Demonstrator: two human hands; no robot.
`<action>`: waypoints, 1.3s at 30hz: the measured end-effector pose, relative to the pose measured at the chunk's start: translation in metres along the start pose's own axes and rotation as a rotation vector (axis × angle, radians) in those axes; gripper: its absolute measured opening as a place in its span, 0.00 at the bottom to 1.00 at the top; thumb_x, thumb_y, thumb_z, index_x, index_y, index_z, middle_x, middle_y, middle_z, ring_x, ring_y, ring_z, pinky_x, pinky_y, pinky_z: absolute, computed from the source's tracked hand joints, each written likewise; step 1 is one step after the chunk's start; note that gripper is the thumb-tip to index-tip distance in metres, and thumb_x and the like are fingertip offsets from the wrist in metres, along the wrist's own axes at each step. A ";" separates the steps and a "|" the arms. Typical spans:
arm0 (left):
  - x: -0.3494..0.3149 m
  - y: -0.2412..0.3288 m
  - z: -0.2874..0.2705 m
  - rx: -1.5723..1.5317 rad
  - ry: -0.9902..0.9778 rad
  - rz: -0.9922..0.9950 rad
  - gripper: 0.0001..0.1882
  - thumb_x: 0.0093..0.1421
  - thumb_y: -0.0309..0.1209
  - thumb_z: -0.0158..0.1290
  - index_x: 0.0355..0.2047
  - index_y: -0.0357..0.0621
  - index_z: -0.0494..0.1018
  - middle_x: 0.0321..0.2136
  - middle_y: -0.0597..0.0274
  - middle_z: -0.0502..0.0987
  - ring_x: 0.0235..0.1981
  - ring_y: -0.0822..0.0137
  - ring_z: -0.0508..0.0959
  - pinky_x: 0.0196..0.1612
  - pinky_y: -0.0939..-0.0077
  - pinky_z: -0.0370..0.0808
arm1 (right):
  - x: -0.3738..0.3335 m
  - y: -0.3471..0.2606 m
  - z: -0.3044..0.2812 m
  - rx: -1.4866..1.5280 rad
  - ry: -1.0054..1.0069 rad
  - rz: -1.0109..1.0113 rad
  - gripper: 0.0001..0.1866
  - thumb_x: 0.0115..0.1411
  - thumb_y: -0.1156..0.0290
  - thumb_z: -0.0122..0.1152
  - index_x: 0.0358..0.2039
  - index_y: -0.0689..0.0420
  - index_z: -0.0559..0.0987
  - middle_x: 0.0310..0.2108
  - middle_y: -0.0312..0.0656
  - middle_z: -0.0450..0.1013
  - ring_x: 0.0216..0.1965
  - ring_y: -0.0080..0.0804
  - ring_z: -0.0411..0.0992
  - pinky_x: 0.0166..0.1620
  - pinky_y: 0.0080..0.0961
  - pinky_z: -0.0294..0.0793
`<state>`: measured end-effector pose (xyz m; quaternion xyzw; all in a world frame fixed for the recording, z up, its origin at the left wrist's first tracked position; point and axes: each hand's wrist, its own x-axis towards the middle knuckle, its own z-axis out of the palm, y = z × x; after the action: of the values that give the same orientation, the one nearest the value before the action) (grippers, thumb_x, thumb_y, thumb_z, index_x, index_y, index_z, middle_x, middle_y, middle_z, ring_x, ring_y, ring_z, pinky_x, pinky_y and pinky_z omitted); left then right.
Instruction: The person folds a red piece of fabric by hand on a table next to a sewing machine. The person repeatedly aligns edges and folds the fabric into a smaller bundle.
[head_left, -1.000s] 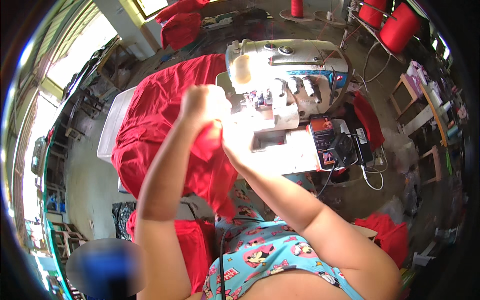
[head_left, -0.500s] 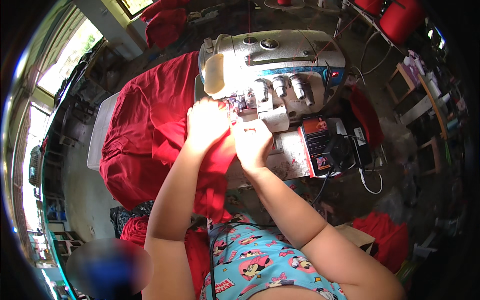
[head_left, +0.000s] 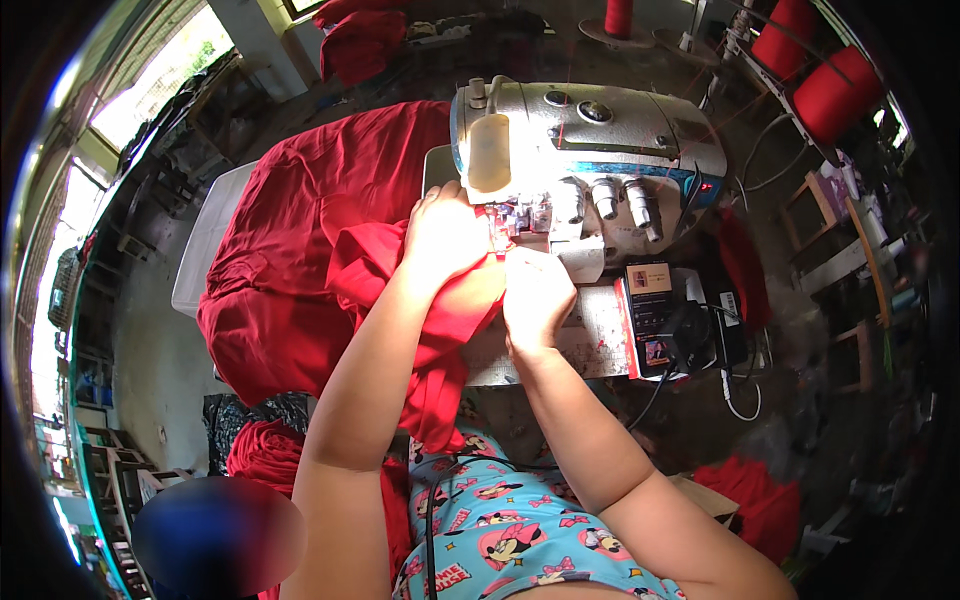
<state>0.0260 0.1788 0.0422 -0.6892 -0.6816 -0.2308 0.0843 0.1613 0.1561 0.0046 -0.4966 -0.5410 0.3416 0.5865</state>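
Observation:
Red fabric (head_left: pixel 465 318) runs under the presser foot (head_left: pixel 500 232) of a grey and blue overlock sewing machine (head_left: pixel 600 125). My left hand (head_left: pixel 445 235) lies on the fabric just left of the foot, its fingers stretched forward over the cloth. Right of the foot, my right hand (head_left: pixel 538 295) is closed, with its fingers curled in at the fabric's edge. Strong lamp light washes out both hands and hides some finger detail. The fabric's loose end hangs down over the table's front edge toward my lap.
A large heap of red cloth (head_left: pixel 300 240) covers the table's left side. Right of my hand lie a phone (head_left: pixel 650 310) and a black device with cables (head_left: pixel 695 335). Red thread cones (head_left: pixel 835 95) stand at the far right. More red cloth (head_left: pixel 745 500) lies low on the right.
The view has shifted, so the machine and hands sit farther right and lower in the picture. Both hands stay beside the presser foot. The phone screen shows a different picture.

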 end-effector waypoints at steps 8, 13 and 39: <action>-0.004 0.007 -0.018 -0.120 0.069 -0.107 0.17 0.51 0.36 0.55 0.37 0.37 0.69 0.39 0.51 0.70 0.46 0.51 0.69 0.49 0.54 0.66 | 0.005 0.010 -0.008 0.137 -0.077 -0.087 0.05 0.53 0.73 0.60 0.28 0.61 0.80 0.25 0.41 0.77 0.26 0.26 0.74 0.33 0.22 0.72; -0.105 0.030 -0.069 0.032 0.090 0.204 0.25 0.48 0.39 0.58 0.47 0.52 0.67 0.46 0.60 0.64 0.52 0.56 0.61 0.52 0.55 0.55 | 0.019 0.002 -0.061 0.139 -0.373 -0.112 0.08 0.58 0.81 0.52 0.38 0.64 0.76 0.31 0.38 0.73 0.32 0.23 0.71 0.39 0.19 0.71; -0.058 0.052 -0.086 -0.392 0.009 -0.112 0.08 0.50 0.30 0.56 0.31 0.41 0.79 0.20 0.52 0.76 0.22 0.55 0.77 0.26 0.66 0.73 | 0.025 -0.017 -0.076 0.300 -0.747 -0.220 0.09 0.48 0.86 0.60 0.32 0.65 0.79 0.29 0.45 0.77 0.33 0.26 0.77 0.33 0.20 0.76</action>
<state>0.0611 0.0865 0.1032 -0.6525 -0.6604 -0.3666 -0.0612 0.2379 0.1583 0.0339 -0.1871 -0.7106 0.5087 0.4486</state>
